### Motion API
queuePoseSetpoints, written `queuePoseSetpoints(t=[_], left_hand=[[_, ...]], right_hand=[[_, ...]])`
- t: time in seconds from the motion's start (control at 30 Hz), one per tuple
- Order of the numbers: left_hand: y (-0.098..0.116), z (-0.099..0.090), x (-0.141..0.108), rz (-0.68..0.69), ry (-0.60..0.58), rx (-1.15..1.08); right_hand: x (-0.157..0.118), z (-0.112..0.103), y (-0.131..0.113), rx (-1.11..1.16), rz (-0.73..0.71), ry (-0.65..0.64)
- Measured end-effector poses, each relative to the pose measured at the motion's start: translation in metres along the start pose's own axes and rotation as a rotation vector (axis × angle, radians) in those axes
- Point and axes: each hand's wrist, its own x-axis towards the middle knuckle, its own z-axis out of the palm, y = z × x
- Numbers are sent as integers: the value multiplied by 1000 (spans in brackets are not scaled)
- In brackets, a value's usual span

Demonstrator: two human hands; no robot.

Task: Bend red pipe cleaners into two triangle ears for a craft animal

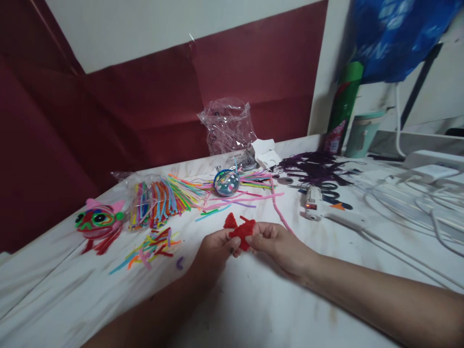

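Note:
Between my two hands, just above the white table, is a small red pipe-cleaner shape (243,234) with a pointed, ridged piece sticking up at its left. My left hand (219,246) pinches its left side with thumb and fingers. On the other side, my right hand (270,240) grips the right edge, thumb in front. The fingers behind the red piece are partly hidden. Loose pipe cleaners (246,197) in pink, blue and green lie beyond the hands. A pile of short cut pipe-cleaner pieces (154,249) rests to the left.
At the left sits a colourful pipe-cleaner frog figure (98,222), beside a bagged pipe-cleaner bundle (155,200). A round clear container (226,182) stands at the back. To the right are a glue gun (314,203), scissors (328,191), purple strands (315,166), white cables (409,203) and a green cup (363,134).

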Motion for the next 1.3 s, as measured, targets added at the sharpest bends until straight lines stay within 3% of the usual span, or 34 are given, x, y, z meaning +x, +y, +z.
queuePoseSetpoints(t=[0.5,0.73,1.3], left_hand=[[0,3,-4,72,43,8],[3,1,-2,55,38,29],[3,3,-2,61,-25,-32]], right_hand=[[0,-1,5,-26,-11,26],[3,-5,2,5,38,142],[3,-5,6,15,51,100]])
